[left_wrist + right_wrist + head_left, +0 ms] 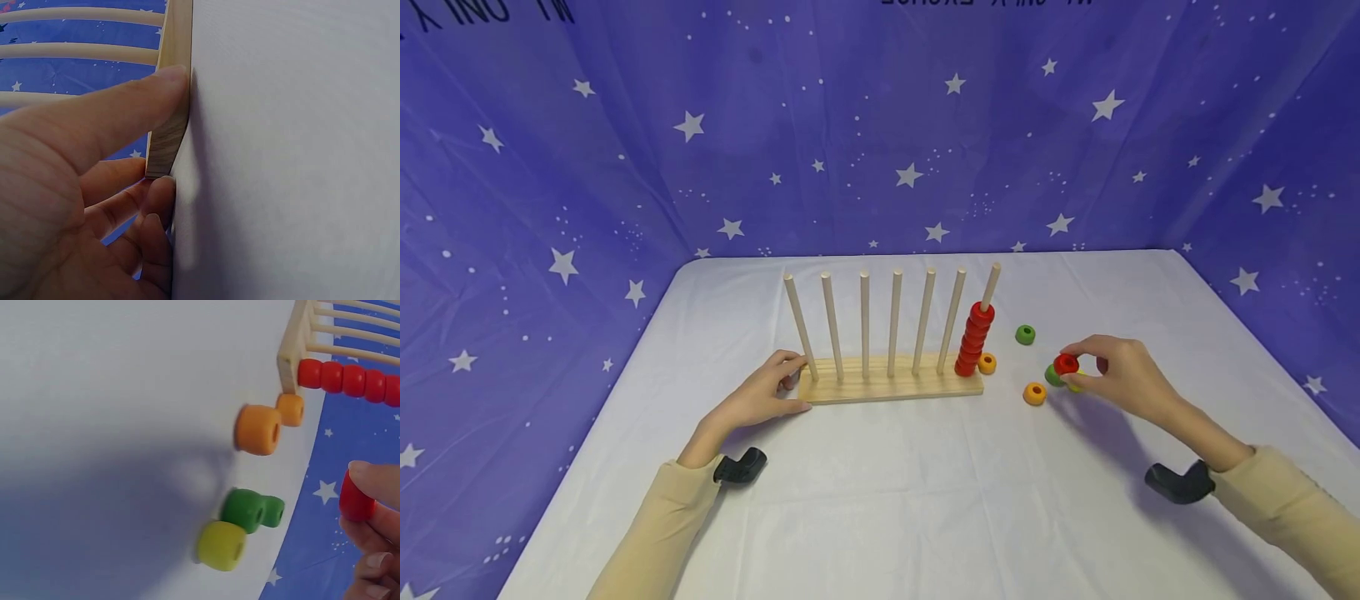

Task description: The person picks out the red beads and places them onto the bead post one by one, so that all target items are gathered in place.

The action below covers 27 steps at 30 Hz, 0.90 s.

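A wooden peg rack (891,387) with several upright pegs stands on the table. Several red beads (973,340) are stacked on its rightmost peg; the other pegs are bare. My left hand (758,393) holds the left end of the rack's base, with the thumb on the front side and fingers round the end. Off to the right, my right hand (1131,379) pinches a red bead (356,499) between thumb and finger, raised above the table. Below that bead lie a green bead (244,510) and a yellow bead (222,545), partly hidden in the head view.
An orange bead (1035,394) lies right of the rack, and another orange bead (987,363) sits close to the rack's right end. Farther back is a second green bead (1026,335). White cloth (880,500) covers the table; a purple star-patterned curtain (865,125) hangs behind.
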Each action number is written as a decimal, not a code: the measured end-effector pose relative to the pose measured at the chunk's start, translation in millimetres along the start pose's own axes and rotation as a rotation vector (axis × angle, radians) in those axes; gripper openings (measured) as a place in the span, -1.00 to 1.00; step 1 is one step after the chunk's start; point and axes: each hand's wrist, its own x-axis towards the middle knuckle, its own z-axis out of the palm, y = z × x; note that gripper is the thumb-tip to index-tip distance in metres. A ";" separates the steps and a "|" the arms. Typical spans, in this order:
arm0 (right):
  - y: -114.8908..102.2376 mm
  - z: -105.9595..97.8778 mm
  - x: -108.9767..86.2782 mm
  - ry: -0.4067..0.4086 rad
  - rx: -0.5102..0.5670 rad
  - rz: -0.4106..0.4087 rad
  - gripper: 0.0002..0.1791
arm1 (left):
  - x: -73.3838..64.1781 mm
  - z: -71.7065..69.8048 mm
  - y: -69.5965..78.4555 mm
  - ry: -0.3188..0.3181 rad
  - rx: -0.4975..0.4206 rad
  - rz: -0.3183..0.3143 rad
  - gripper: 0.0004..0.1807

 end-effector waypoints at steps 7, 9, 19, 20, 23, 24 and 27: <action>-7.5 -8.1 10.2 0.023 -0.015 -0.021 -0.69 | 0.4 0.6 -0.4 0.004 0.006 0.005 -0.20; -9.0 -9.6 12.8 0.028 -0.017 -0.027 -0.68 | 0.1 0.7 -0.5 0.003 0.005 0.004 -0.21; -17.3 -16.7 24.9 0.028 -0.043 -0.053 -0.66 | -0.2 0.7 -1.8 0.005 0.003 0.008 -0.21; -18.1 -17.3 25.9 0.030 -0.042 -0.056 -0.66 | -0.1 0.7 -1.9 0.005 0.004 0.007 -0.21; -20.6 -18.4 29.4 0.036 -0.039 -0.066 -0.67 | 0.0 0.9 -2.2 0.006 0.003 0.007 -0.21; -21.3 -18.6 30.7 0.040 -0.038 -0.071 -0.67 | 0.0 0.9 -2.2 0.006 0.002 0.007 -0.21; -23.1 -18.8 34.3 0.058 -0.034 -0.090 -0.68 | -0.2 0.8 -2.4 0.006 0.000 0.006 -0.20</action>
